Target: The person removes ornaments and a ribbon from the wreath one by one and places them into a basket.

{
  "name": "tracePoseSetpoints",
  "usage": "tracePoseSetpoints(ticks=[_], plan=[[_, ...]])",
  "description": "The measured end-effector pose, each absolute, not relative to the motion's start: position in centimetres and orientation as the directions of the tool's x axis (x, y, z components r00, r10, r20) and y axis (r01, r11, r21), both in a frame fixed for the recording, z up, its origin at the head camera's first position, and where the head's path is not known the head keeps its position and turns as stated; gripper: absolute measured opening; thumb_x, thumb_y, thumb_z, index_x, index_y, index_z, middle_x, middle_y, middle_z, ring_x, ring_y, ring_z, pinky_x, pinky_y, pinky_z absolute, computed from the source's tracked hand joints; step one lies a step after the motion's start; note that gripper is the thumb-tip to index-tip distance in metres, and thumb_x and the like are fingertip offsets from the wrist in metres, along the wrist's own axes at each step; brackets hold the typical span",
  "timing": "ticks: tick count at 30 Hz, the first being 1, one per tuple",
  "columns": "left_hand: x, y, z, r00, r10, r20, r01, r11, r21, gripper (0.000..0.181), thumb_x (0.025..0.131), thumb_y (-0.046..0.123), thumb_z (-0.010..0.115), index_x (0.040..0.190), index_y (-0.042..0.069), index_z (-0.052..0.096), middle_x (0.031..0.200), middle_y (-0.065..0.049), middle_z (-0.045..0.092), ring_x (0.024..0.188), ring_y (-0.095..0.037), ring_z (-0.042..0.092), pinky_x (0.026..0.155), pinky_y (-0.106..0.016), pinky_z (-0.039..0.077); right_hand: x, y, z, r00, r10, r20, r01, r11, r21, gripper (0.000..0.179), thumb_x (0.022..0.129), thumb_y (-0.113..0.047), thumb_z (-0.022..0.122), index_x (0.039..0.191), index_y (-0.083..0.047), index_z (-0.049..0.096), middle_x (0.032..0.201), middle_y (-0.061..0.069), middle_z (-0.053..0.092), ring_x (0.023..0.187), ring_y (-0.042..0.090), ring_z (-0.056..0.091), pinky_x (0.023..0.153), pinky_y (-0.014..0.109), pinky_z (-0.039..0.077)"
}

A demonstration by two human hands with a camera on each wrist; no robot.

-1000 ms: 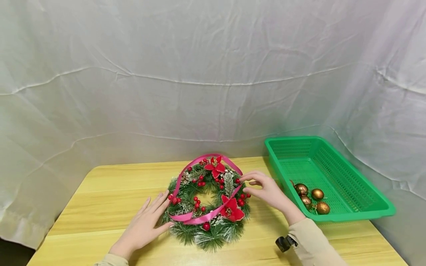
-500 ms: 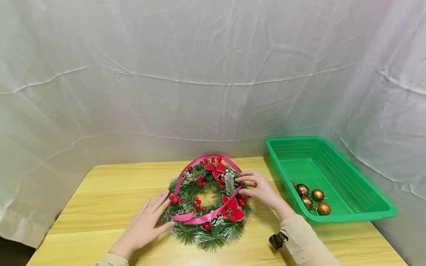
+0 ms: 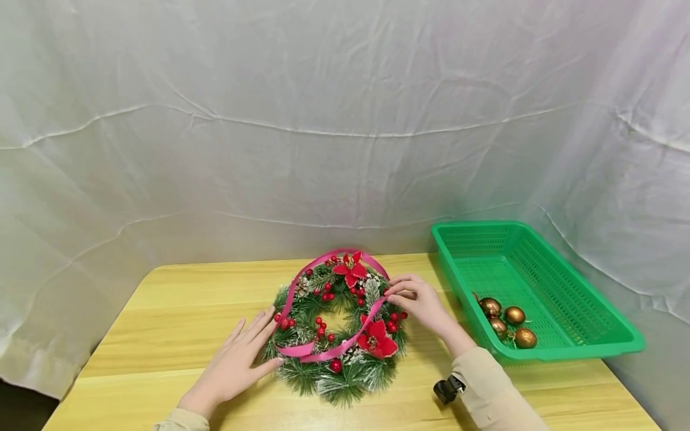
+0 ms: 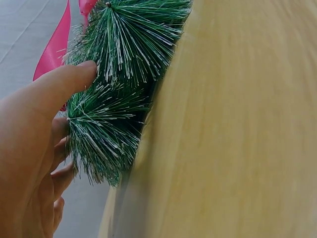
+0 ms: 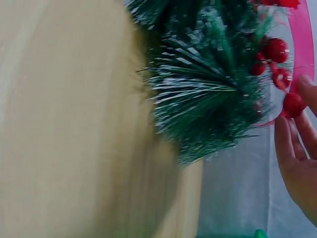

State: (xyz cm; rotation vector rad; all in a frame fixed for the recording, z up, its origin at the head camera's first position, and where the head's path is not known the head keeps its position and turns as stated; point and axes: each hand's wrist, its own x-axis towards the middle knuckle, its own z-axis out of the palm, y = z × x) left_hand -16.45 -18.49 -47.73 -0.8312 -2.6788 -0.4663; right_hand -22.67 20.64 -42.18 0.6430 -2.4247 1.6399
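Observation:
A green wreath [image 3: 345, 383] with frosted needles, red berries and red poinsettia flowers lies flat on the table. A loop of pink ribbon [image 3: 329, 354] is laid over it. My left hand [image 3: 232, 365] rests at the wreath's left edge, fingers extended; in the left wrist view its thumb [image 4: 81, 77] touches the needles [image 4: 119, 44]. At the right edge, my right hand [image 3: 423, 305] pinches the ribbon between thumb and fingers. Beside those fingers, the right wrist view has red berries [image 5: 275, 50] and the ribbon [image 5: 301, 39].
A green plastic basket [image 3: 560, 352] stands on the right of the wooden table [image 3: 178, 317]. Several bronze ball ornaments [image 3: 514, 315] lie in its near left corner. Pale cloth [image 3: 345, 167] hangs behind the table. A small black device [image 3: 447, 390] sits by the right sleeve.
My right hand has moved slightly left onto the wreath's right side and taken the ribbon, whose right part is raised a little. My left hand and the wreath stay nearly still.

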Motion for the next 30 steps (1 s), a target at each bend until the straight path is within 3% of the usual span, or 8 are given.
tracePoseSetpoints(ticks=[4, 8, 12, 15, 19, 23, 26, 30], plan=[[-16.5, -18.5, -47.5, -0.799, 0.488, 0.352, 0.580, 0.781, 0.232, 0.077, 0.090, 0.058, 0.053, 0.148, 0.010, 0.035, 0.156, -0.008, 0.024, 0.138, -0.034, 0.029, 0.117, -0.044, 0.007, -22.3, 20.7, -41.0, -0.883, -0.238, 0.404, -0.462, 0.300, -0.834, 0.008, 0.085, -0.001, 0.068, 0.092, 0.002, 0.071, 0.115, 0.023, 0.058, 0.110, 0.037, 0.055, 0.090, 0.030, 0.051], [-16.5, -18.5, -47.4, -0.814, 0.475, 0.335, 0.563, 0.787, 0.254, 0.078, 0.090, 0.059, 0.053, 0.148, 0.011, 0.035, 0.157, -0.007, 0.023, 0.139, -0.032, 0.027, 0.115, -0.049, 0.012, -21.6, 20.5, -39.6, -0.860, -0.198, 0.470, -0.509, 0.279, -0.814, 0.007, 0.085, 0.002, 0.067, 0.092, 0.001, 0.071, 0.112, 0.019, 0.060, 0.107, 0.025, 0.058, 0.086, 0.026, 0.052], [-16.6, -18.5, -47.4, -0.818, 0.471, 0.329, 0.556, 0.793, 0.248, 0.079, 0.089, 0.060, 0.053, 0.148, 0.011, 0.035, 0.157, -0.006, 0.022, 0.140, -0.031, 0.027, 0.114, -0.052, 0.015, -20.8, 20.2, -38.3, -0.825, -0.182, 0.534, -0.563, 0.206, -0.800, 0.009, 0.085, 0.006, 0.066, 0.092, 0.005, 0.071, 0.110, 0.020, 0.060, 0.105, 0.014, 0.057, 0.086, 0.026, 0.052], [-16.6, -18.6, -47.5, -0.817, 0.472, 0.331, 0.557, 0.794, 0.242, 0.079, 0.089, 0.060, 0.053, 0.148, 0.011, 0.035, 0.157, -0.006, 0.022, 0.140, -0.030, 0.027, 0.114, -0.052, 0.016, -20.5, 20.1, -37.6, -0.804, -0.201, 0.560, -0.591, 0.168, -0.789, 0.010, 0.086, 0.008, 0.064, 0.094, 0.006, 0.069, 0.109, 0.022, 0.060, 0.105, 0.013, 0.058, 0.087, 0.027, 0.052], [-16.6, -18.6, -47.5, -0.817, 0.471, 0.333, 0.557, 0.795, 0.242, 0.079, 0.089, 0.061, 0.053, 0.148, 0.011, 0.035, 0.157, -0.006, 0.022, 0.140, -0.030, 0.027, 0.114, -0.051, 0.015, -20.3, 19.8, -36.9, -0.825, -0.259, 0.503, -0.557, 0.212, -0.803, 0.010, 0.090, 0.003, 0.061, 0.097, 0.001, 0.068, 0.109, 0.018, 0.064, 0.103, 0.012, 0.060, 0.087, 0.024, 0.052], [-16.5, -18.5, -47.4, -0.822, 0.469, 0.324, 0.552, 0.795, 0.250, 0.079, 0.089, 0.061, 0.052, 0.148, 0.011, 0.035, 0.157, -0.005, 0.021, 0.140, -0.030, 0.026, 0.116, -0.048, 0.011, -21.3, 19.4, -37.3, -0.875, -0.297, 0.382, -0.468, 0.324, -0.822, 0.012, 0.092, -0.007, 0.062, 0.101, -0.002, 0.068, 0.103, 0.012, 0.068, 0.093, 0.019, 0.065, 0.080, 0.026, 0.054], [-16.5, -18.5, -47.3, -0.826, 0.466, 0.317, 0.548, 0.796, 0.257, 0.079, 0.089, 0.062, 0.051, 0.148, 0.011, 0.035, 0.158, -0.005, 0.021, 0.140, -0.030, 0.026, 0.116, -0.046, 0.009, -22.6, 19.1, -37.9, -0.902, -0.286, 0.323, -0.418, 0.397, -0.817, 0.014, 0.092, -0.013, 0.064, 0.101, -0.003, 0.069, 0.097, 0.008, 0.069, 0.086, 0.027, 0.066, 0.075, 0.029, 0.054], [-16.3, -18.3, -47.3, -0.822, 0.467, 0.327, 0.553, 0.793, 0.256, 0.080, 0.089, 0.062, 0.052, 0.147, 0.011, 0.036, 0.157, -0.005, 0.022, 0.139, -0.030, 0.027, 0.116, -0.046, 0.009, -24.4, 18.5, -38.4, -0.920, -0.257, 0.296, -0.385, 0.450, -0.805, 0.012, 0.090, -0.013, 0.067, 0.097, -0.004, 0.070, 0.088, 0.007, 0.069, 0.080, 0.027, 0.065, 0.069, 0.032, 0.054]])
